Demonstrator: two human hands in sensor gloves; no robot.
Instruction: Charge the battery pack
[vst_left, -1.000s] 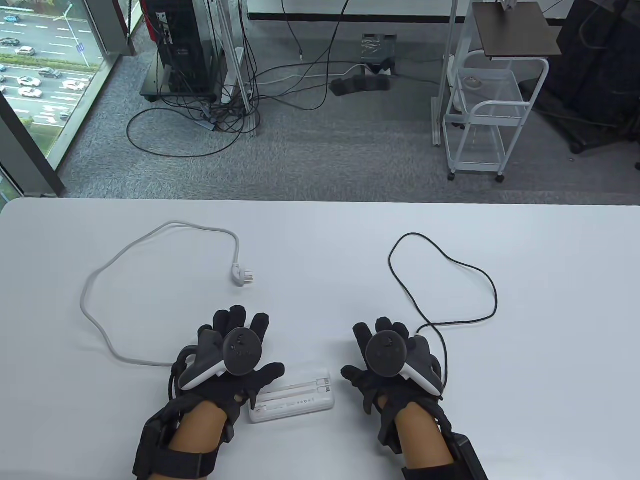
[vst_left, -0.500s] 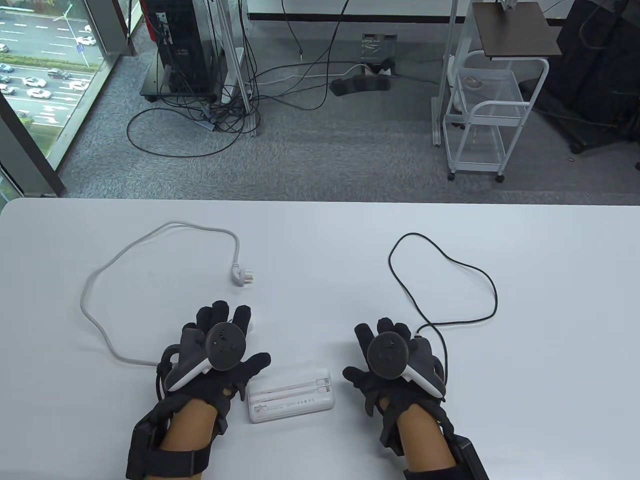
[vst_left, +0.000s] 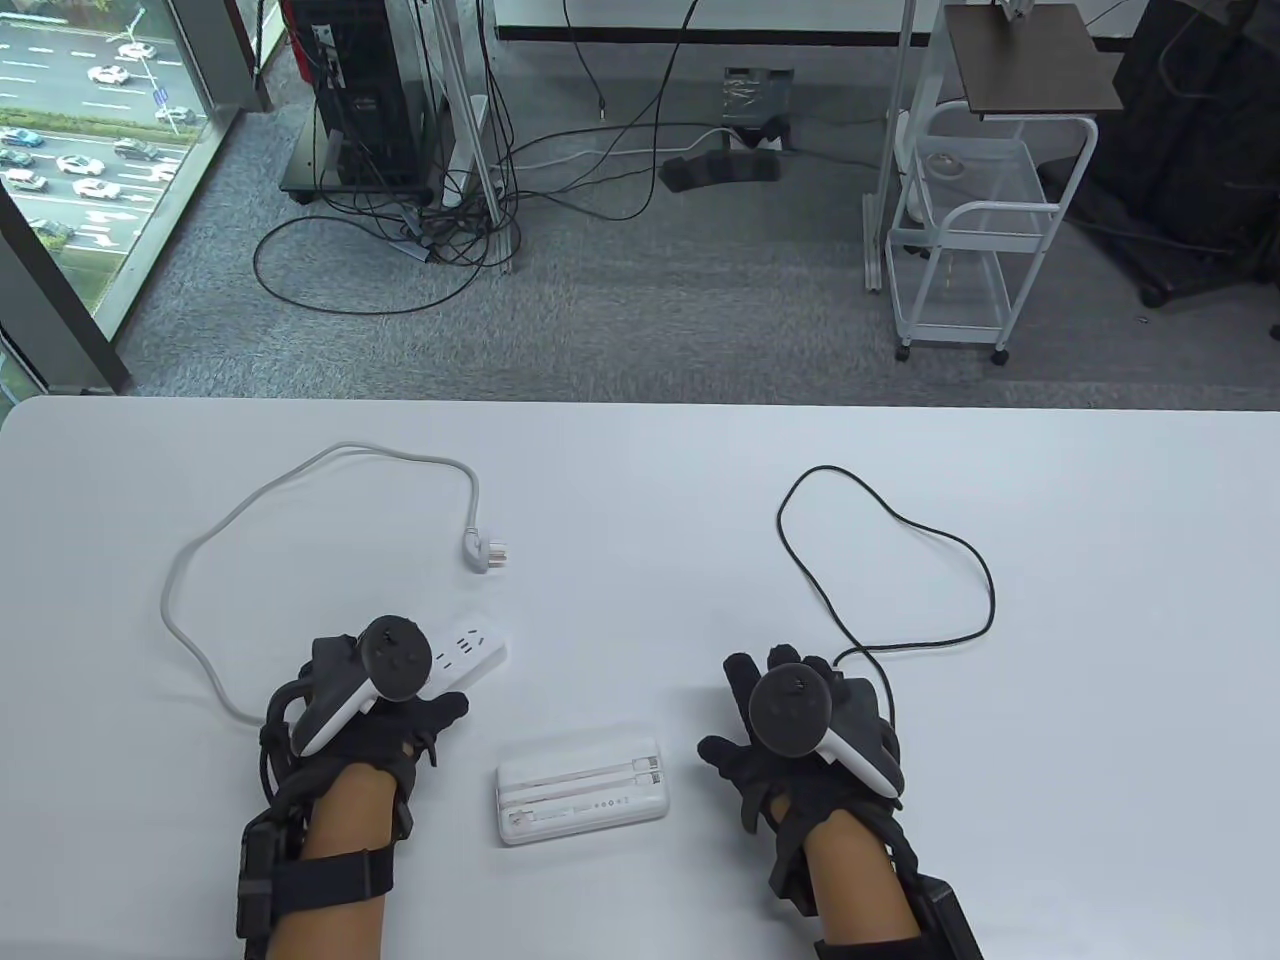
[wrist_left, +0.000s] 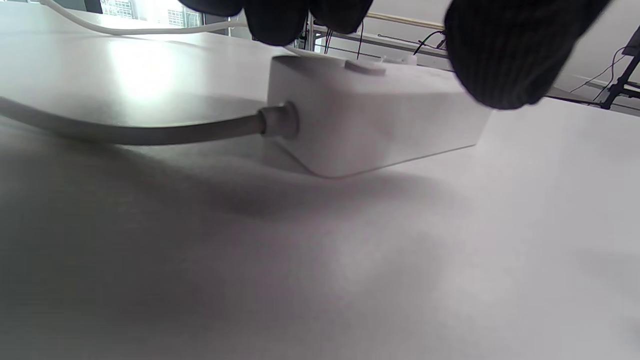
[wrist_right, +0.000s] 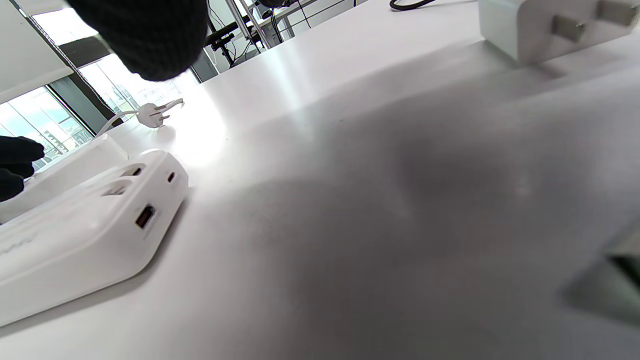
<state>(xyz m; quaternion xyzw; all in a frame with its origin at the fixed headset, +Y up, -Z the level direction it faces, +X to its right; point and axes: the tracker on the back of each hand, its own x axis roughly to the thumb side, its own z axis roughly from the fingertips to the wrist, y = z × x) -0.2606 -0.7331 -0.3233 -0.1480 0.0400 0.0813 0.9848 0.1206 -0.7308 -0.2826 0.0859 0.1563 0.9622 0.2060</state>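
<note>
The white battery pack (vst_left: 582, 790) lies flat on the table (vst_left: 640, 480) between my hands; it also shows in the right wrist view (wrist_right: 85, 225). My left hand (vst_left: 385, 690) is over the cable end of the white power strip (vst_left: 470, 655), fingers curled above it (wrist_left: 370, 115), thumb (wrist_left: 500, 60) spread beside it. I cannot see a firm grip. My right hand (vst_left: 790, 705) lies open on the table. A white charger brick with prongs (wrist_right: 550, 25) lies under its fingers, and a black cable (vst_left: 900, 525) loops away from it.
The strip's grey cord (vst_left: 200, 620) loops left and ends in a white wall plug (vst_left: 488, 553), also visible in the right wrist view (wrist_right: 155, 111). Beyond the table's far edge are the floor, cables and a white cart (vst_left: 975, 210).
My left hand has moved left and a little down off the battery pack, uncovering it and part of the power strip. My right hand has shifted slightly right.
</note>
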